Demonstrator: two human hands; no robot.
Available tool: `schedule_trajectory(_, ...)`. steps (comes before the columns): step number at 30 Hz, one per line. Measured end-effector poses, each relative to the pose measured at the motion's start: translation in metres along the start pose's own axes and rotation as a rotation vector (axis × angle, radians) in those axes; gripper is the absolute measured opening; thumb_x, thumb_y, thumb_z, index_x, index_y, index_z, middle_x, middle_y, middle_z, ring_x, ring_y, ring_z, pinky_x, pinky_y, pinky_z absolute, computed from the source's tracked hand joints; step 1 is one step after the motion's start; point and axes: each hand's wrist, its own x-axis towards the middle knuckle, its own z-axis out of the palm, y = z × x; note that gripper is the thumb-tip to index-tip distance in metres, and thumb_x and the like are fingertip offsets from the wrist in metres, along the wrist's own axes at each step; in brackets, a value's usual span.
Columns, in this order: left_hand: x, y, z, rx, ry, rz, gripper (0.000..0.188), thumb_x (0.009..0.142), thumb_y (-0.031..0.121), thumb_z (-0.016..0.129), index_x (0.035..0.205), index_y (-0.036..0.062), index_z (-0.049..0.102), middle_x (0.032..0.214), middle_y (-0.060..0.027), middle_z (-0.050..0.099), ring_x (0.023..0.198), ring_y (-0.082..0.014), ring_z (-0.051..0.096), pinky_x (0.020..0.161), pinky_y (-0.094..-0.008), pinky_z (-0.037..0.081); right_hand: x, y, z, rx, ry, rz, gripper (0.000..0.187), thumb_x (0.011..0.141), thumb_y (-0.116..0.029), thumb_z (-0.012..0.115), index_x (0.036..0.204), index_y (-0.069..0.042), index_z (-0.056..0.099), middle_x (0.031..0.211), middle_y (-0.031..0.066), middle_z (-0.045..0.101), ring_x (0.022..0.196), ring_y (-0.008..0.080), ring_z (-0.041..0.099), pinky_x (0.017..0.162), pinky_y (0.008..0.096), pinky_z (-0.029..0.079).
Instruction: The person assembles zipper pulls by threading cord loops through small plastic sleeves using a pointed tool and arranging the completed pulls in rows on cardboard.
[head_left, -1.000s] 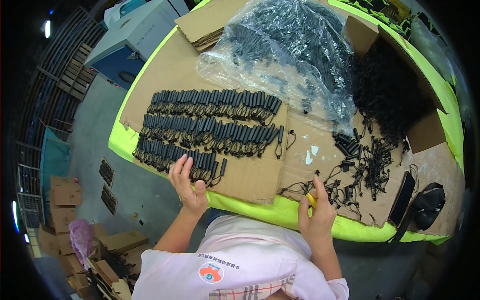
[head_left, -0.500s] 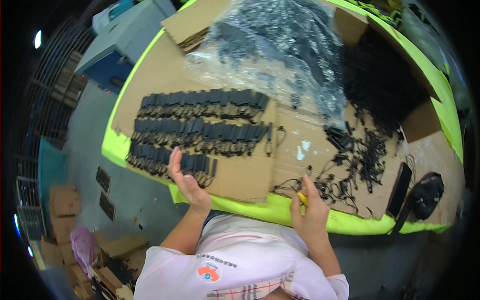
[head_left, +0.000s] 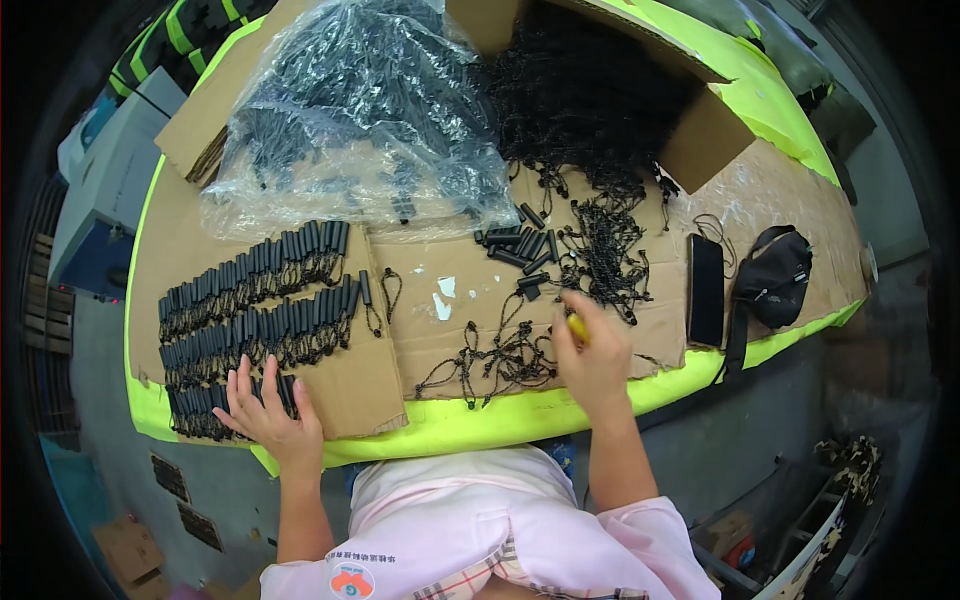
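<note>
My left hand [head_left: 272, 412] is open, fingers spread, at the right end of the nearest row of black tubes with looped cords [head_left: 190, 412]. It covers part of that row; whether it touches the tubes I cannot tell. Two more rows of tubes [head_left: 255, 330] lie beyond on a cardboard sheet [head_left: 372, 385]. My right hand [head_left: 600, 362] is closed on a small yellow object [head_left: 577, 328], mostly hidden by the fingers. Beside this hand lie loose black cord loops [head_left: 490, 362]. Just beyond its fingertips is a small heap of bare black tubes [head_left: 520, 245].
A clear plastic bag of black pieces [head_left: 360, 120] lies at the back. Next to it, an open cardboard box [head_left: 708, 140] spills a dark mass of cords [head_left: 605, 235]. A black phone [head_left: 706, 290] and a black pouch [head_left: 775, 275] lie at right. Yellow-green cloth [head_left: 470, 420] edges the table.
The view has swung, so the table shows further left. My left hand has lowered towards the nearest row. My right hand, still with the yellow object, has moved nearer the heap of bare tubes.
</note>
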Motion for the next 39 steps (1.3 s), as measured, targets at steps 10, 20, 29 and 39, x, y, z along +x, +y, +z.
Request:
schedule_trajectory(10,0.062,0.137,-0.001,-0.891,-0.211,0.441,0.02,0.073,0.006,0.063,0.093,0.0038,0.06,0.1,-0.0122,0.057,0.095,-0.0302,0.051,0.08,-0.0396,0.042,0.035,0.022,0.008,-0.077,0.155,-0.08,0.013,0.072,-0.007,0.066,0.085,-0.007,0.062,0.082,0.0063,0.056,0.062,0.0247,0.059,0.055,0.0315,0.049)
schedule_trajectory(20,0.084,0.221,0.043,-0.592,-0.503,0.616,0.019,0.075,0.008,0.058,0.092,0.0022,0.058,0.086,-0.0127,0.056,0.084,-0.0298,0.055,0.069,-0.0387,0.047,-0.011,0.013,-0.008,0.971,0.106,0.4,0.011,0.082,-0.002,0.061,0.092,0.002,0.061,0.075,0.0029,0.062,0.066,0.0056,0.056,0.058,0.0165,0.044)
schedule_trajectory(29,0.058,0.18,-0.014,-1.974,-0.965,-0.383,0.025,0.086,0.007,0.055,0.109,0.0007,0.052,0.086,-0.0044,0.054,0.071,-0.0083,0.053,0.059,-0.0219,0.048,-0.032,-0.017,-0.011,0.511,0.175,-0.021,0.019,0.069,-0.001,0.07,0.084,-0.004,0.057,0.068,0.0066,0.059,0.053,0.012,0.055,0.046,0.0231,0.043)
schedule_trajectory(39,0.029,0.162,-0.037,-2.148,-0.756,-0.717,0.022,0.084,0.006,0.059,0.103,0.0033,0.048,0.087,-0.0052,0.054,0.068,-0.0117,0.056,0.064,-0.0272,0.051,-0.029,-0.031,0.001,0.12,0.322,-0.51,0.032,0.065,0.001,0.07,0.091,-0.006,0.052,0.067,0.0067,0.058,0.049,0.0194,0.053,0.043,0.028,0.04)
